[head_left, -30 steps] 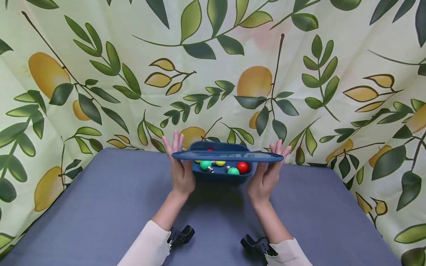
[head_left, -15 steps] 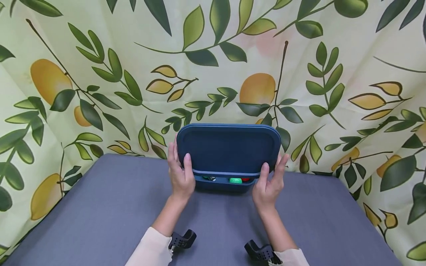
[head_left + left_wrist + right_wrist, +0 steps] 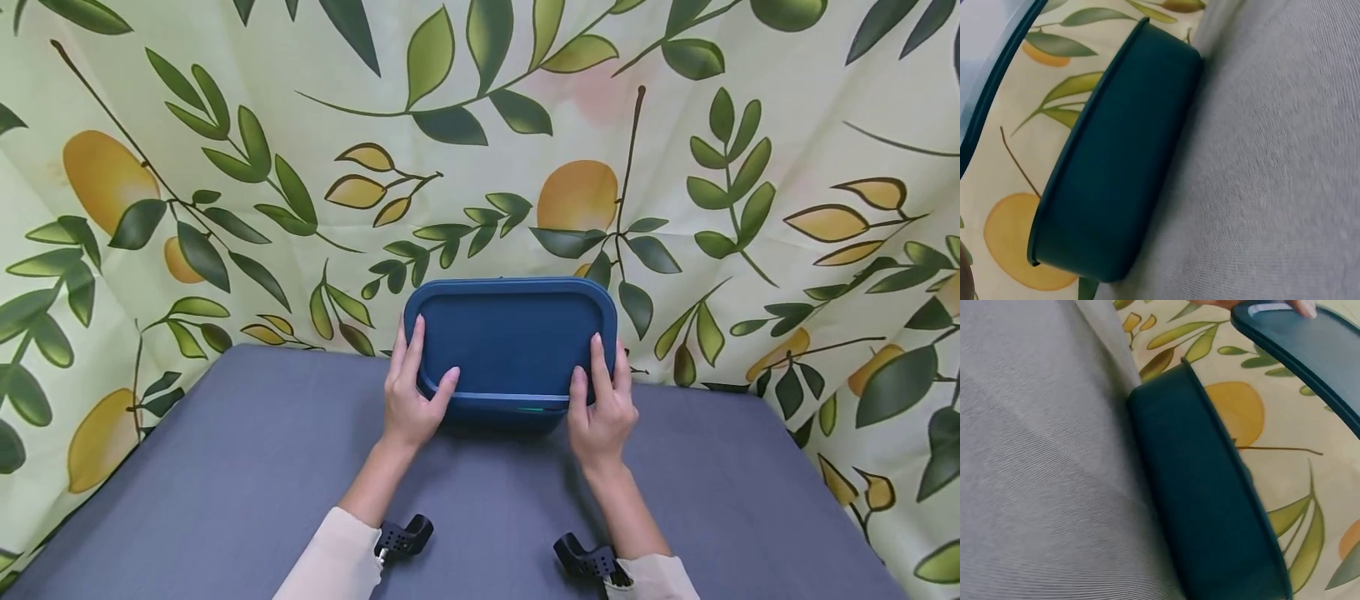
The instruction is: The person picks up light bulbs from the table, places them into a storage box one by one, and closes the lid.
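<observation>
Both hands hold a dark blue rectangular lid (image 3: 510, 342) by its short ends. My left hand (image 3: 411, 404) grips the left end, with its thumb and fingers over the rim. At the right end my right hand (image 3: 603, 417) has its thumb and a finger on the face. Beneath stands a matching open-topped plastic box (image 3: 498, 417), mostly hidden by the lid in the head view; a thin green sliver shows at its front rim. In the left wrist view the lid's edge (image 3: 999, 81) is apart from and above the box (image 3: 1116, 156).
The box rests on a table with a grey-blue cloth (image 3: 480, 517), near the back edge. Behind it hangs a cream curtain (image 3: 480, 167) printed with leaves and fruit. A black wrist camera (image 3: 405, 536) sits on the left wrist and another (image 3: 585, 557) on the right.
The lid has tilted from nearly edge-on to showing its broad face, then shifted slightly. It now covers the colourful round bulb-like things seen earlier in the box. Fingers have moved onto its face.
</observation>
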Motion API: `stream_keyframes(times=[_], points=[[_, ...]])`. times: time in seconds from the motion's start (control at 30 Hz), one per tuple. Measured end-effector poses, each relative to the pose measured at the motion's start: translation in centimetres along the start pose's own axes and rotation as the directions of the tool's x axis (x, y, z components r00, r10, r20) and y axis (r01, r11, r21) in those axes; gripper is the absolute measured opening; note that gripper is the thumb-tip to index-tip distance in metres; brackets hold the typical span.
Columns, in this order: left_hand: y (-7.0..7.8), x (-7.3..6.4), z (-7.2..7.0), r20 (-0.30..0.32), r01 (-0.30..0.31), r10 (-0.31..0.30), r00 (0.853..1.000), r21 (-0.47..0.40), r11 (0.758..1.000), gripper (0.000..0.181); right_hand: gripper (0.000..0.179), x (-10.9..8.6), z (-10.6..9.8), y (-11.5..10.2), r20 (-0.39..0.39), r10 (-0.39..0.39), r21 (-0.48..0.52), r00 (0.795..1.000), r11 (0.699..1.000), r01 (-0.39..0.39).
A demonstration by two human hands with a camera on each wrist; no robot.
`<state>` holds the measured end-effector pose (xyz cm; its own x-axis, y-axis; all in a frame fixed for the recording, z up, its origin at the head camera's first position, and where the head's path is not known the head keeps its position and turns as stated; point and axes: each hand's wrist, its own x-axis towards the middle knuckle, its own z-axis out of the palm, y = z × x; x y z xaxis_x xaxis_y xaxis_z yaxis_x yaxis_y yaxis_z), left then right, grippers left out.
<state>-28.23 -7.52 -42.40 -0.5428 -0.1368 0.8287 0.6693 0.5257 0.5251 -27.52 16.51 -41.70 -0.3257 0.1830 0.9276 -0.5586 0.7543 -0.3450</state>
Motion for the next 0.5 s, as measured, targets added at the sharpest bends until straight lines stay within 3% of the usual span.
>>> stream_keyframes(times=[0.13,0.27,0.33,0.5], points=[[-0.4,0.1,-0.3,0.132,0.08,-0.088,0.987,0.061,0.995,0.087,0.056,-0.7,0.3,0.4,0.115,0.087,-0.036,0.99,0.996,-0.083],[-0.9,0.3,-0.2,0.249,0.21,-0.239,0.938,0.135,0.968,0.089,0.059,-1.3,0.5,0.8,0.237,0.188,-0.102,0.953,0.98,-0.168],[-1.3,0.2,-0.1,0.281,0.262,-0.299,0.912,0.162,0.951,0.088,0.061,-1.6,0.7,1.1,0.315,0.253,-0.147,0.915,0.965,-0.216],[-2.2,-0.1,0.3,0.33,0.34,-0.391,0.859,0.203,0.918,0.085,0.062,-2.9,1.2,1.7,0.472,0.4,-0.201,0.785,0.916,-0.346]])
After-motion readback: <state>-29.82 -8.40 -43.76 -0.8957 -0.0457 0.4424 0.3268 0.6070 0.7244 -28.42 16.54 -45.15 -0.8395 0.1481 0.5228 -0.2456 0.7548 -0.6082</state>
